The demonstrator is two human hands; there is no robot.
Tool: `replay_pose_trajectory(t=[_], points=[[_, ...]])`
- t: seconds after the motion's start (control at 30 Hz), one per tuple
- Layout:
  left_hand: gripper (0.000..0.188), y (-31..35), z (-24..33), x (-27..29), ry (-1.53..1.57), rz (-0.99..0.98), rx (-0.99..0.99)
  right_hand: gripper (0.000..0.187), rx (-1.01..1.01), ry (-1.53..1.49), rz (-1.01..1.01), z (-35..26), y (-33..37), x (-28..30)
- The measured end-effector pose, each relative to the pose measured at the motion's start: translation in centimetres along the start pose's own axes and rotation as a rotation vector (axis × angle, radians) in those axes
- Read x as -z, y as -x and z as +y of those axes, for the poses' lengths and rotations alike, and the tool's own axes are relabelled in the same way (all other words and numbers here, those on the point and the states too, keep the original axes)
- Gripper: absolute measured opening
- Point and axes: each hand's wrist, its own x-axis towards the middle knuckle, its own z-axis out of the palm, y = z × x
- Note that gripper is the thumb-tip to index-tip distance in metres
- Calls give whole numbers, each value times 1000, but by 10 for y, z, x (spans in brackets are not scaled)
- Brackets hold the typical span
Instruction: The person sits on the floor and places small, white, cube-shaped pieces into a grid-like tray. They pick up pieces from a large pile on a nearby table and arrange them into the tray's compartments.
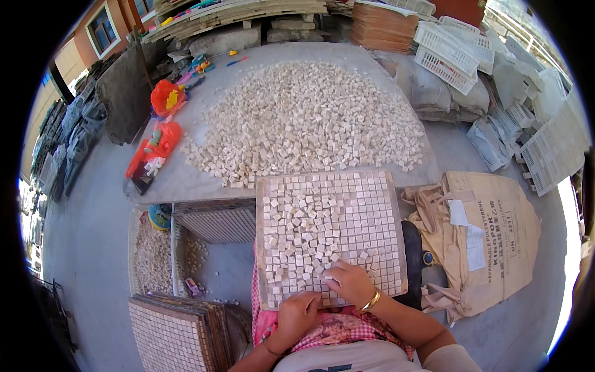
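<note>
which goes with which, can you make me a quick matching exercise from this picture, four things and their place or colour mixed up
1 gridded board
2 heap of pale cubes
3 tan sack
4 wide bracelet

A gold
B right of the board
C under the right hand
D on the grey table

Pairs: 1-C, 2-D, 3-B, 4-A

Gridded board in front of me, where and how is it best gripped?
I'd grip the board by its left and right edges, from both sides, kept level: it's flat and squarish, and loose cubes scattered on top could slide off.
</note>
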Motion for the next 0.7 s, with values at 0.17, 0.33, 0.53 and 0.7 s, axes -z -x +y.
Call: replay_pose_trajectory(t=[0.17, 0.33, 0.53, 0.7], points=[[11, -8, 4, 8, 176, 117, 144, 17, -255, -509, -178, 6, 2, 28], [16, -23, -2, 12, -25, 57, 6, 15, -624, -1317, -272, 0, 6, 47], [19, -37, -9, 13, -148, -44, -84, 18, -410, -750, -66, 11, 17, 46], [10, -34, -7, 16, 345, -14, 205, 20, -139, -91, 73, 9, 11, 38]])
